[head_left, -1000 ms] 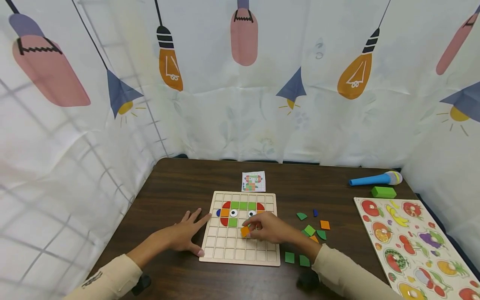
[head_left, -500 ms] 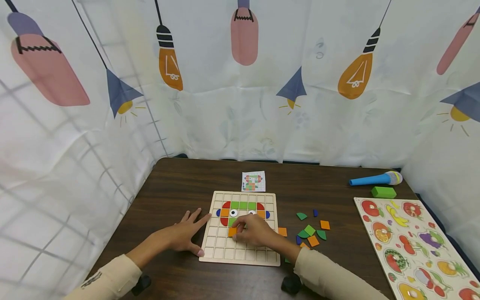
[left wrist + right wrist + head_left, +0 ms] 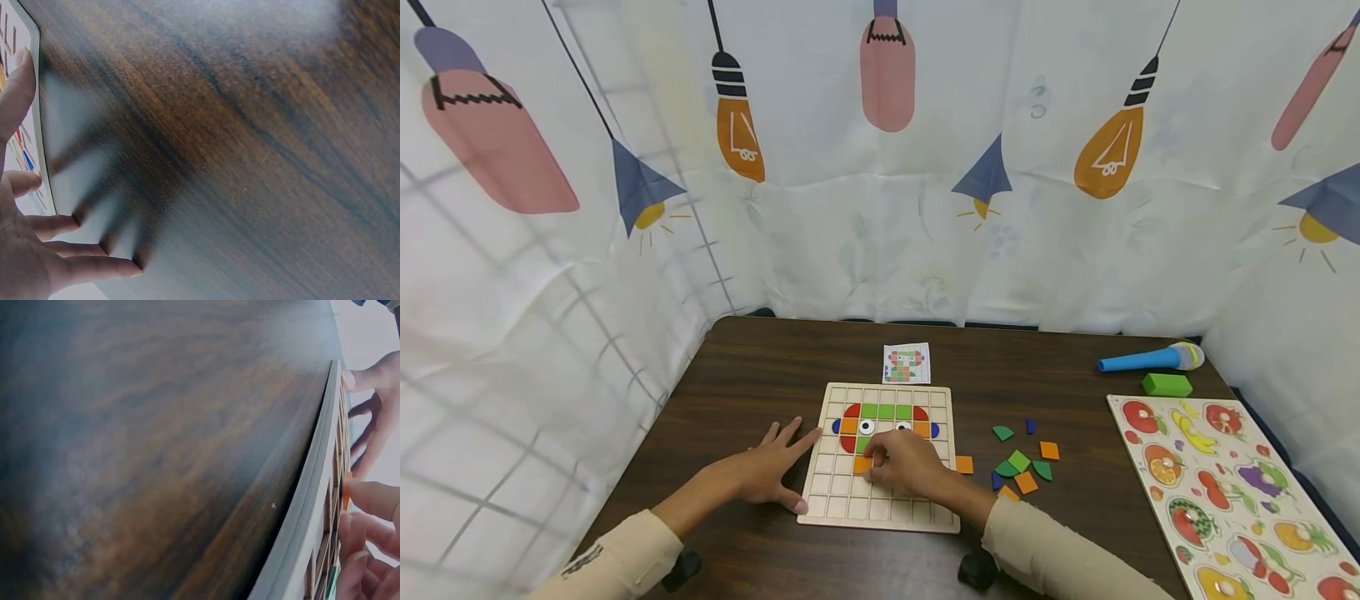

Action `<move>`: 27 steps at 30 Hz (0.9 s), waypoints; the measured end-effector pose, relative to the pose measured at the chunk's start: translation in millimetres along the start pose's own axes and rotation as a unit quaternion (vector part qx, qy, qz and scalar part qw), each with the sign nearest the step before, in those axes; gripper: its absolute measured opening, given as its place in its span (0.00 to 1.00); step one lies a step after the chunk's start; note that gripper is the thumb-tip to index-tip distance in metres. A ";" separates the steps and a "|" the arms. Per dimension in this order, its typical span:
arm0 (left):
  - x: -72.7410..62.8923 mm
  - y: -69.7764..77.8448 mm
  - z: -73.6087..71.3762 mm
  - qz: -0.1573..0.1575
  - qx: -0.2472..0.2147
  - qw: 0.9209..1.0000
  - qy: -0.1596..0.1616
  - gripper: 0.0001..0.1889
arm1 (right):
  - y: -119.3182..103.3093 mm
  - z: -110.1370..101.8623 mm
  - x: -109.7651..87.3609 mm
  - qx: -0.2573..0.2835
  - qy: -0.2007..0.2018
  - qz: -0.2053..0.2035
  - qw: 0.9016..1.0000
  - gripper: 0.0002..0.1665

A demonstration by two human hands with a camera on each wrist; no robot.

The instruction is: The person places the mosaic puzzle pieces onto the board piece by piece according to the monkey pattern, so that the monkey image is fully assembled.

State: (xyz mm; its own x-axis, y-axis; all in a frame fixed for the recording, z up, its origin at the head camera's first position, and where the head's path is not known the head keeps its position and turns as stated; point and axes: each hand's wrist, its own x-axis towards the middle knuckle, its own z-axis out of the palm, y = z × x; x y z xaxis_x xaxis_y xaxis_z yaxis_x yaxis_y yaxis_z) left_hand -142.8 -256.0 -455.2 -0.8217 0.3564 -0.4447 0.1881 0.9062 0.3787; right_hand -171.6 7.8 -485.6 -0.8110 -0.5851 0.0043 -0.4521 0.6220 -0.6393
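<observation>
A wooden grid board [image 3: 827, 507] lies on the dark table, with red, green, orange, blue and eye-printed tiles set in its upper rows. Below them, my right hand [image 3: 908, 462] pinches an orange square tile [image 3: 861, 465] down at a cell; in the right wrist view its thumb touches the tile's edge [image 3: 347, 490]. Part of the tile pattern is covered by that hand. Along the board's left side my left hand [image 3: 766, 471] is spread, thumb and forefinger touching the edge. The left wrist view shows its fingers [image 3: 94, 267] straight.
Loose green, orange and blue tiles [image 3: 1026, 482] lie right of the board. A small pattern card [image 3: 907, 363] is behind it. Farther right are a fruit puzzle board [image 3: 1232, 500], a green block [image 3: 1167, 385] and a blue toy microphone [image 3: 1150, 358].
My right hand has moved left across the board with the orange tile and lowered it to a cell below the pattern. My left hand has stayed put.
</observation>
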 end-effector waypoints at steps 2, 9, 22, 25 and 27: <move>-0.4 0.8 -0.5 0.002 -0.001 1.000 0.000 0.59 | 0.3 -0.3 -0.2 -0.003 0.003 0.000 1.000 0.11; -0.4 0.9 -0.5 0.002 -0.002 1.000 -0.002 0.59 | 0.8 -1.5 0.6 -0.007 0.002 0.007 1.000 0.10; -1.0 0.8 -0.6 0.007 -0.006 1.000 -0.001 0.59 | 26.6 -27.8 -7.7 0.051 -0.041 -0.067 0.996 0.09; -1.1 0.2 -0.5 0.009 -0.007 1.000 0.000 0.59 | 39.3 -41.7 -14.8 0.064 -0.056 -0.078 0.993 0.11; -0.9 -0.4 -0.2 0.007 -0.008 1.000 0.000 0.59 | 49.1 -50.4 -20.0 0.072 -0.068 -0.081 0.992 0.11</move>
State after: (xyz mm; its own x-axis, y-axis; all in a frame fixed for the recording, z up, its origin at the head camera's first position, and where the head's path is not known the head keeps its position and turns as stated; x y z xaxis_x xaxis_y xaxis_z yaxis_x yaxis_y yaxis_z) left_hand -142.2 -256.7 -454.8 -0.8190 0.3698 -0.4386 0.1918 0.8970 0.3981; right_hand -196.3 76.3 -478.3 -0.6699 -0.7422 0.0180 -0.5070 0.4396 -0.7414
